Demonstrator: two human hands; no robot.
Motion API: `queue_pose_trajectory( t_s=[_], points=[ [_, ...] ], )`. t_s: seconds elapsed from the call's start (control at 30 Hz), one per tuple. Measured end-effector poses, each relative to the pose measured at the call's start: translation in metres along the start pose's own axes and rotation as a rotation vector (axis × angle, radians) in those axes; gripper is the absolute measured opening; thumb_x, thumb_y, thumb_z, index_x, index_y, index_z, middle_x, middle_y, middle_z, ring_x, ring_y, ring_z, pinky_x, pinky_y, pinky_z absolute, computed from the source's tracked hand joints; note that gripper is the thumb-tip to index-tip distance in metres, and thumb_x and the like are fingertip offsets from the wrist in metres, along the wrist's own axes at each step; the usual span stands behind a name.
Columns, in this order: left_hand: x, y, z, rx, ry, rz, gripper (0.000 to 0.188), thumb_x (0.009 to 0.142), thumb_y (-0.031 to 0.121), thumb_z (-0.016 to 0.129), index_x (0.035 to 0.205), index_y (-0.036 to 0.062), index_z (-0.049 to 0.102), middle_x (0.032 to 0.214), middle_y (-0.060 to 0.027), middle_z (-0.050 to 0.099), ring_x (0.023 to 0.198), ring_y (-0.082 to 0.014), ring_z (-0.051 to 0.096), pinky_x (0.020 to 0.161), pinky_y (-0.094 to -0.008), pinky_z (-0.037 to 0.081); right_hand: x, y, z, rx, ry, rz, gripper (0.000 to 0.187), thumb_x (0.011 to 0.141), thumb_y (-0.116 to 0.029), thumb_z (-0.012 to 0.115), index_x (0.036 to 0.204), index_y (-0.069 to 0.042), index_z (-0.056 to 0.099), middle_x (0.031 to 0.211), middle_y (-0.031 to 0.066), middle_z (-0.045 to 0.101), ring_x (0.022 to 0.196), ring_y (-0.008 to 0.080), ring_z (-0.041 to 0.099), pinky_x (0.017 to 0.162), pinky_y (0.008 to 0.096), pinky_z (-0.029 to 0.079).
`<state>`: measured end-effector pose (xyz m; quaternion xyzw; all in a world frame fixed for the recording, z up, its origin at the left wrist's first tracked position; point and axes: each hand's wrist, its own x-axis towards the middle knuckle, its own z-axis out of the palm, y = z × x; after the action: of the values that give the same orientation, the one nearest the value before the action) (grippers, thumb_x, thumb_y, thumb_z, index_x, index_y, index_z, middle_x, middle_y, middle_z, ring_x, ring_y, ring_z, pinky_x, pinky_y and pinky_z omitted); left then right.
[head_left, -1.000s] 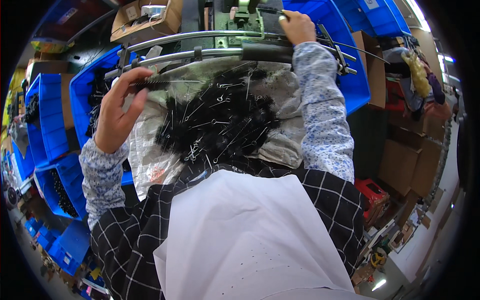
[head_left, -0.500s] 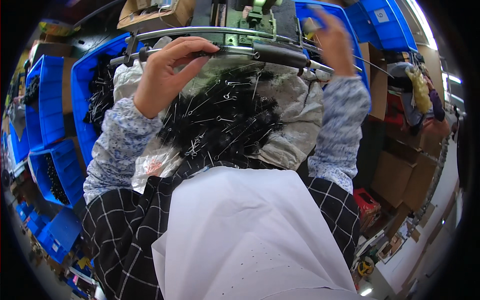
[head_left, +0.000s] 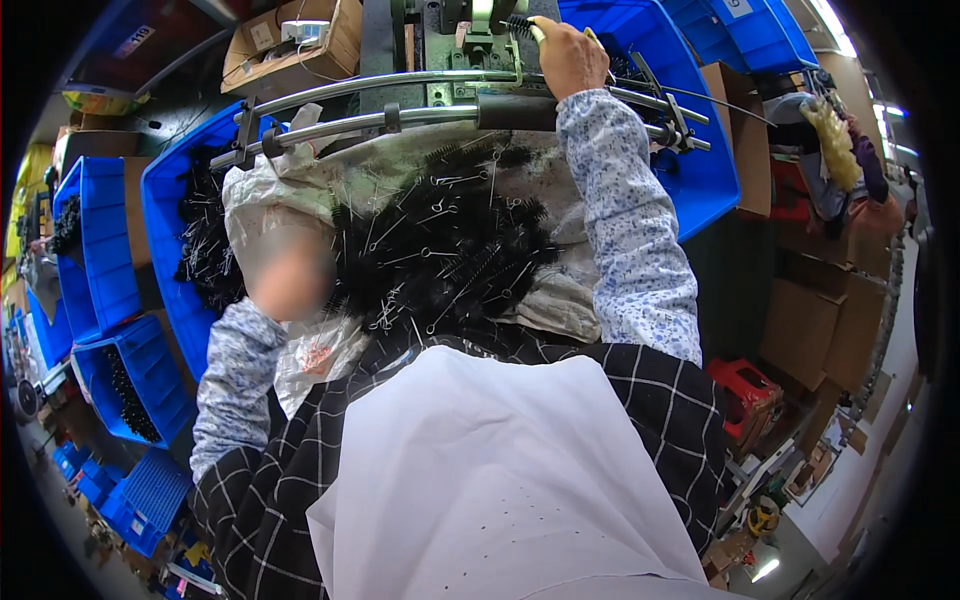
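Note:
My right hand (head_left: 574, 58) is up at the machine head (head_left: 480, 42), its fingers pinched round a small black wire brush (head_left: 520, 27) whose bristles point left. My left hand (head_left: 290, 277) is smeared at the left border of a pile of black wire brushes (head_left: 440, 235); its fingers cannot be made out. Those brushes have twisted metal stems with looped ends and lie on a pale plastic sheet (head_left: 560, 300) in front of me. Between the pile and the machine run two metal rails (head_left: 350, 124), with a dark sleeve (head_left: 515, 112) on the nearer one.
Blue bins stand on both sides: a left one (head_left: 165, 225) with more brushes, a right one (head_left: 710, 190) beside the rails. A wooden box (head_left: 290, 50) sits at the back left. Cardboard boxes (head_left: 800, 325) and a red container (head_left: 742, 395) are at right. Another person (head_left: 868, 185) is at far right.
My left hand has dropped from the rail to the left border of the pile. My right hand has moved left and away from me to the machine head. The dark sleeve has shifted left.

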<state>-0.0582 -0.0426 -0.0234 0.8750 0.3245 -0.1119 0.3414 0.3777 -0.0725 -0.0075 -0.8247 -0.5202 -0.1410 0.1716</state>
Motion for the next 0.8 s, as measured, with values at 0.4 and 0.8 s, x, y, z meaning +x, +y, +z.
queue_pose_trajectory(
  t_s=[0.4,0.8],
  points=[
    [-0.012,0.007,0.000,-0.106,0.004,-0.078,0.036,0.078,0.006,0.054,0.109,0.0010,0.038,0.096,-0.0288,0.053,0.093,-0.0411,0.052,0.079,-0.0437,0.041,0.001,0.006,0.009,-0.043,-0.029,-0.016,0.022,0.082,-0.019,0.054,0.102,-0.021,0.063,0.087,0.0061,0.065,0.081,0.0261,0.061,0.078,0.0391,0.047],
    [-0.019,0.057,-0.084,-0.291,0.368,-0.071,0.024,0.079,0.006,0.063,0.101,0.0014,0.053,0.088,-0.0067,0.060,0.072,-0.0084,0.054,0.061,-0.0233,0.044,0.011,0.026,0.037,0.121,0.021,-0.130,0.028,0.080,-0.026,0.057,0.107,-0.019,0.062,0.094,0.0066,0.063,0.088,0.0270,0.057,0.081,0.0401,0.044]
  ],
)
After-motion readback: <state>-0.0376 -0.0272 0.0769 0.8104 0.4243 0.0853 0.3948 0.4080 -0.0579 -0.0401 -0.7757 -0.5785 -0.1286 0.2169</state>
